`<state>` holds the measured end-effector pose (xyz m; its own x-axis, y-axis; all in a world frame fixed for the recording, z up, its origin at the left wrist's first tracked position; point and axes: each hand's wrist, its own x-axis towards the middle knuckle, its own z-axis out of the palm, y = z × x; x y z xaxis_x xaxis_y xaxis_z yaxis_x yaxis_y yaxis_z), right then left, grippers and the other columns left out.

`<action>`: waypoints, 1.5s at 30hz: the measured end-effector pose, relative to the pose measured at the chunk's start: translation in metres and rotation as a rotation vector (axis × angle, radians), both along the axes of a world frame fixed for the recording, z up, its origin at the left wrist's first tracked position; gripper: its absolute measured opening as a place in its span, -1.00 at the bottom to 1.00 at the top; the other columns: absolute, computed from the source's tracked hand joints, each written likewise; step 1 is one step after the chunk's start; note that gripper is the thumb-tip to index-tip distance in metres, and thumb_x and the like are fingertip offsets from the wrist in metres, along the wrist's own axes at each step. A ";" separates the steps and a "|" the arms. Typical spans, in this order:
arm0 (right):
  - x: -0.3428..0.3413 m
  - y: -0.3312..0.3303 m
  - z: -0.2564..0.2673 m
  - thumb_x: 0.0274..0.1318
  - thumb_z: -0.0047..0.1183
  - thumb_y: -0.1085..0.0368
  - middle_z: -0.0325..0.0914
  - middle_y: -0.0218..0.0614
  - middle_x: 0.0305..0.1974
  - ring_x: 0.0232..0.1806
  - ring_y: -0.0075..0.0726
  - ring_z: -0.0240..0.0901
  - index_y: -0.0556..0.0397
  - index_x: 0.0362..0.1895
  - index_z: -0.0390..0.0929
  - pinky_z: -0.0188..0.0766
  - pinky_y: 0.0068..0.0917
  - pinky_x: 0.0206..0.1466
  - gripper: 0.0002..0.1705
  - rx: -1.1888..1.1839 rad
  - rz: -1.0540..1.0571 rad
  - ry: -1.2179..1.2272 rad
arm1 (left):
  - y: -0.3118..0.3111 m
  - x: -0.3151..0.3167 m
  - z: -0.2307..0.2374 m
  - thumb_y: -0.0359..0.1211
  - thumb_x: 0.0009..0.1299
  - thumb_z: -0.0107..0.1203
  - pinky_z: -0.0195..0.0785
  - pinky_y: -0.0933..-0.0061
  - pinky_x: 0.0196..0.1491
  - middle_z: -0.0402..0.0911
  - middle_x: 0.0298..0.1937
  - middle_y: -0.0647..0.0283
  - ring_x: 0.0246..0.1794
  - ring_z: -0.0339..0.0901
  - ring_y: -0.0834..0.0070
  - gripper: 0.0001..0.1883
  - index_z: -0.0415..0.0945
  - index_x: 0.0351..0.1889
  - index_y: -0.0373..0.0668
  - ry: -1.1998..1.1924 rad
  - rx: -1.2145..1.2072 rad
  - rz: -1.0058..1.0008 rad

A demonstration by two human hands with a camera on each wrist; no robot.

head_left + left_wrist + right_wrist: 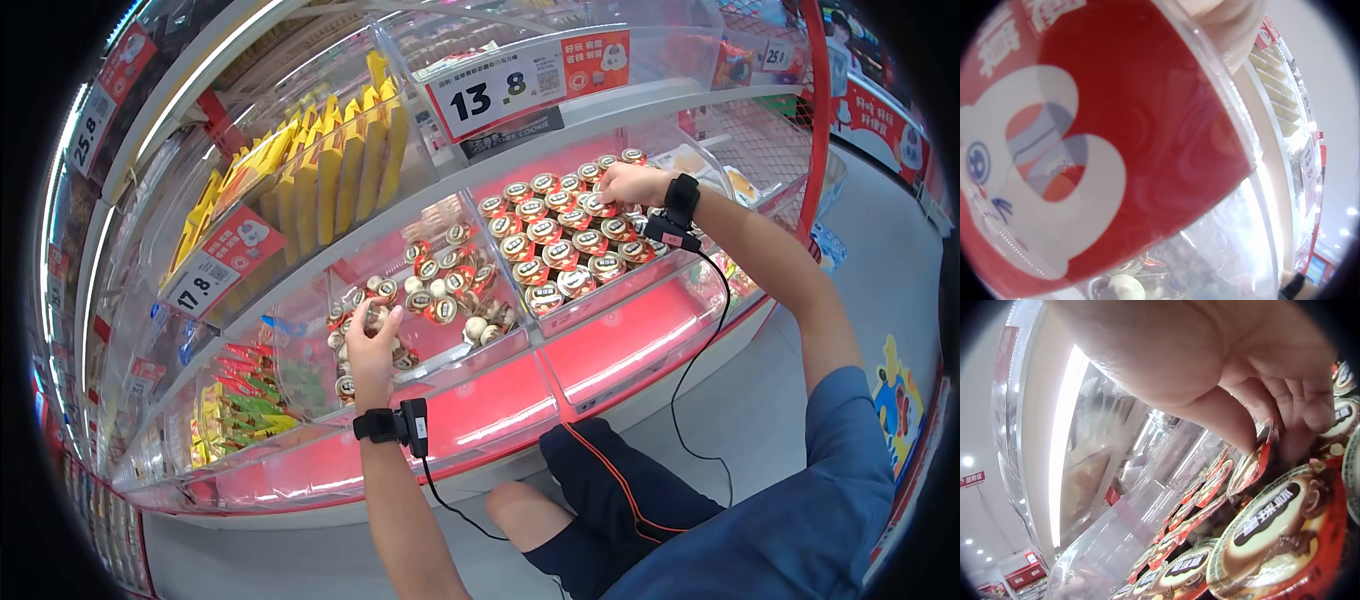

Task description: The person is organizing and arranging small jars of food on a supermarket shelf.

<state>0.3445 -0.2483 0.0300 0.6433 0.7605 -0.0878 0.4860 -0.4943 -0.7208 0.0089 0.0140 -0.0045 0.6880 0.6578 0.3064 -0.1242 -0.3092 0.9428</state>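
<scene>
Presently, we find the right hand (632,186) pinching a tilted cup (1249,471) between thumb and fingers, toward the far right of the packed rows (558,228) in the right bin (600,304). The left hand (373,348) is over the left side of the left bin (450,373), among loose cups (440,309); whether its fingers grasp one, we cannot tell. In our judgement, a hasty pull could topple tightly set neighbours, and a slack pinch could drop the cup.

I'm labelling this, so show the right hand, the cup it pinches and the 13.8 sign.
Right hand (637,184): head view, its back.
Pinched cup (1246,471): right wrist view, pale face.
13.8 sign (529,92): head view, white panel.
</scene>
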 end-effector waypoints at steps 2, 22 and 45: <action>0.003 0.001 -0.003 0.04 0.04 0.26 0.48 -0.36 -0.54 -0.60 -0.52 0.35 0.25 -0.34 0.51 0.25 -0.54 -0.56 -0.75 0.025 0.017 0.020 | -0.001 0.000 0.002 -0.39 0.28 0.12 0.37 0.59 -0.55 0.42 -0.51 0.38 -0.64 0.38 0.68 -0.74 0.38 -0.11 -0.23 0.026 -0.017 -0.006; -0.001 -0.007 0.006 -0.03 0.11 0.23 0.56 -0.12 -0.34 -0.41 -0.36 0.55 0.32 -0.21 0.49 0.44 -0.45 -0.35 -0.62 -0.005 0.019 -0.192 | 0.000 0.000 0.002 -0.40 0.26 0.14 0.23 0.66 -0.61 0.42 -0.52 0.40 -0.64 0.39 0.69 -0.75 0.40 -0.13 -0.22 0.026 -0.030 -0.006; -0.200 0.169 0.024 0.13 -0.07 -0.09 0.46 -0.38 -0.66 -0.64 -0.58 0.41 0.16 -0.42 0.55 0.32 -0.59 -0.65 -0.49 0.069 0.638 -0.002 | -0.024 0.002 -0.002 -0.32 0.12 0.23 0.40 0.31 -0.29 0.58 -0.39 0.05 -0.35 0.58 0.20 -0.54 0.37 -0.02 -0.19 0.020 0.693 0.309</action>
